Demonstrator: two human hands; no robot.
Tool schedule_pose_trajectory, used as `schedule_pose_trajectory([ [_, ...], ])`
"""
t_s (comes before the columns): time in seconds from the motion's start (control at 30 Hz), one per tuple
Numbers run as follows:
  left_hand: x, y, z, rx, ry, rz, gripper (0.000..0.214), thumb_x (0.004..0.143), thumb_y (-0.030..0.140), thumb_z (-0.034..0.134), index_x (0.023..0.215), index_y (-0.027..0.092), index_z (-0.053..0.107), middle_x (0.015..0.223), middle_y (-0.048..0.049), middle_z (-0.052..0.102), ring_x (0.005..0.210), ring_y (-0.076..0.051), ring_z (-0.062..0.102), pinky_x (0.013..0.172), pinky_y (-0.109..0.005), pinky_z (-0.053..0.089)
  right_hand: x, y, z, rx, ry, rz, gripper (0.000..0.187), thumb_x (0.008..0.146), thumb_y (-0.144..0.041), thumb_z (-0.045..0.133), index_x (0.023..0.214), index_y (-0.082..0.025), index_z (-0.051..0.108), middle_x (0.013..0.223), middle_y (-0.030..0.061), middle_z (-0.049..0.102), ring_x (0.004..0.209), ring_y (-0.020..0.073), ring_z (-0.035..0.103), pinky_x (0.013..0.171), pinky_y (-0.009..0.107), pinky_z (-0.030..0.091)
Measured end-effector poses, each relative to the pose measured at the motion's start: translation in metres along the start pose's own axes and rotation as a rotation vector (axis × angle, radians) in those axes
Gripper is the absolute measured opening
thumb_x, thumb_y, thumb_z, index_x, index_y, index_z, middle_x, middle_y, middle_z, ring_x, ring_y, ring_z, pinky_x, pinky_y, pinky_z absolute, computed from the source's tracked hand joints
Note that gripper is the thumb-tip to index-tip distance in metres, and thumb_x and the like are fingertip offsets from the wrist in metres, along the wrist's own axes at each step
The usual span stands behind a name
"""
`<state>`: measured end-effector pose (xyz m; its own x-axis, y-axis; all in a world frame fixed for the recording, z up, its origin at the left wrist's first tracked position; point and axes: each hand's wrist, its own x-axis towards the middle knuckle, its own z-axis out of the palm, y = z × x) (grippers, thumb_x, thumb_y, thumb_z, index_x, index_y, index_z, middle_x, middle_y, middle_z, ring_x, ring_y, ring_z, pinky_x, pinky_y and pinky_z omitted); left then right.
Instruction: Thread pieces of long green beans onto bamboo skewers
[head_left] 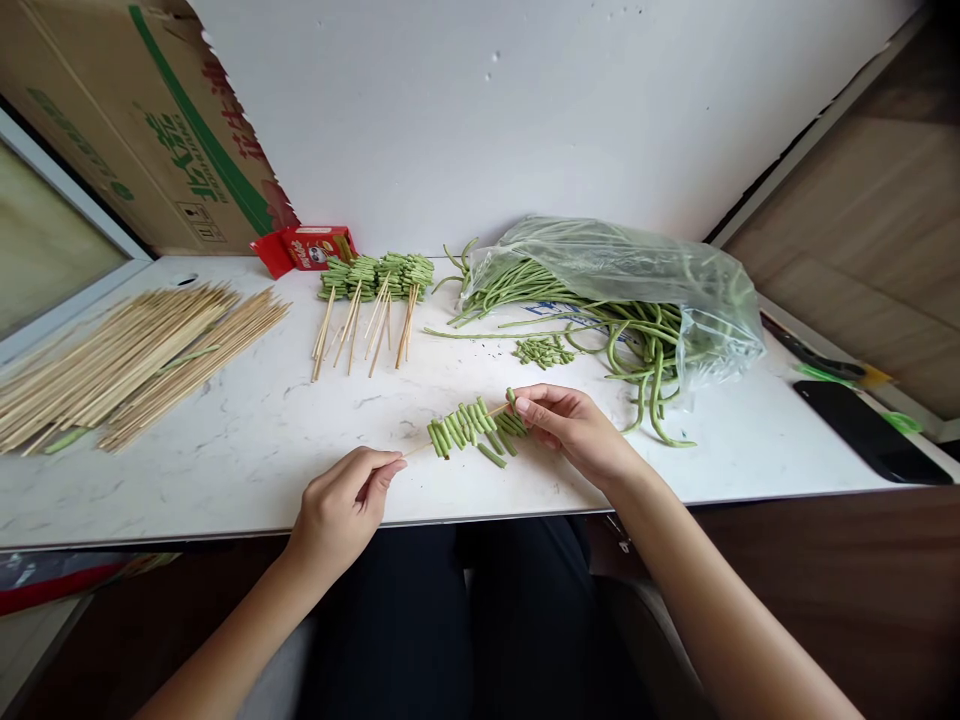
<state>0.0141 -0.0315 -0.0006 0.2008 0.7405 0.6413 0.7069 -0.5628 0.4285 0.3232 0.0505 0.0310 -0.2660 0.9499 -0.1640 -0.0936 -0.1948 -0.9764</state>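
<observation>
My left hand [346,503] pinches the lower end of a thin wooden skewer [417,452] near the table's front edge. A row of cut green bean pieces [459,425] is threaded crosswise along that skewer. At its other end, my right hand [568,425] has thumb and fingers closed on a single green bean piece [511,398] at the tip. Whether the tip has gone through this piece I cannot tell. More loose green bean pieces [492,455] lie on the table under the skewer and partly behind my right fingers.
Bare skewers [142,350] are heaped at left. Filled bean skewers [379,275] lie at the back beside a red box [322,246]. A plastic bag [622,260] spills long green beans [652,335]; bean ends [544,350] lie before it. A black phone [870,430] rests at right.
</observation>
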Motion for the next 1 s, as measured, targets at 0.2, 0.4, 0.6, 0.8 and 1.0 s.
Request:
schedule_pose_trajectory([
  [0.2,0.001,0.0,0.0,0.009,0.001,0.006,0.008,0.098,0.011,0.069,0.101,0.018,0.07,0.091,-0.0032,0.078,0.077,-0.013,0.073,0.072,-0.022,0.057,-0.001,-0.001,0.002,0.001,-0.011,-0.003,0.038,0.079,-0.052,0.091,0.096,-0.019,0.081,0.093,0.0048,0.074,0.06,0.0077,0.039,0.054,0.027,0.026],
  [0.4,0.001,0.001,-0.001,0.003,-0.01,-0.002,0.009,0.098,0.01,0.069,0.102,0.017,0.07,0.091,-0.0036,0.078,0.077,-0.012,0.072,0.073,-0.022,0.057,-0.003,-0.002,0.002,0.005,-0.026,0.01,0.039,0.079,-0.053,0.09,0.097,-0.019,0.082,0.097,0.0062,0.075,0.06,0.0085,0.037,0.055,0.028,0.026],
  [0.6,0.002,0.001,-0.001,0.008,-0.011,-0.007,0.009,0.098,0.01,0.068,0.101,0.018,0.07,0.09,-0.0029,0.078,0.072,-0.011,0.07,0.068,-0.021,0.056,-0.001,0.003,0.006,0.018,0.049,-0.013,0.036,0.077,-0.052,0.092,0.091,-0.019,0.084,0.088,0.0056,0.074,0.059,0.0089,0.035,0.055,0.029,0.026],
  [0.8,0.002,0.001,-0.002,0.0,-0.015,-0.006,0.009,0.099,0.01,0.066,0.1,0.019,0.069,0.09,-0.0029,0.078,0.072,-0.012,0.07,0.067,-0.022,0.055,0.0,0.006,0.009,0.034,0.071,-0.032,0.034,0.075,-0.05,0.093,0.086,-0.019,0.084,0.082,0.0056,0.074,0.058,0.0094,0.034,0.055,0.03,0.025],
  [1.0,0.003,0.001,-0.001,0.001,-0.014,0.001,0.01,0.099,0.01,0.065,0.099,0.019,0.069,0.086,-0.0016,0.076,0.067,-0.01,0.067,0.065,-0.021,0.054,-0.001,0.006,0.011,0.012,0.085,-0.055,0.034,0.074,-0.051,0.093,0.085,-0.02,0.085,0.085,0.0062,0.075,0.06,0.0101,0.039,0.055,0.03,0.03],
])
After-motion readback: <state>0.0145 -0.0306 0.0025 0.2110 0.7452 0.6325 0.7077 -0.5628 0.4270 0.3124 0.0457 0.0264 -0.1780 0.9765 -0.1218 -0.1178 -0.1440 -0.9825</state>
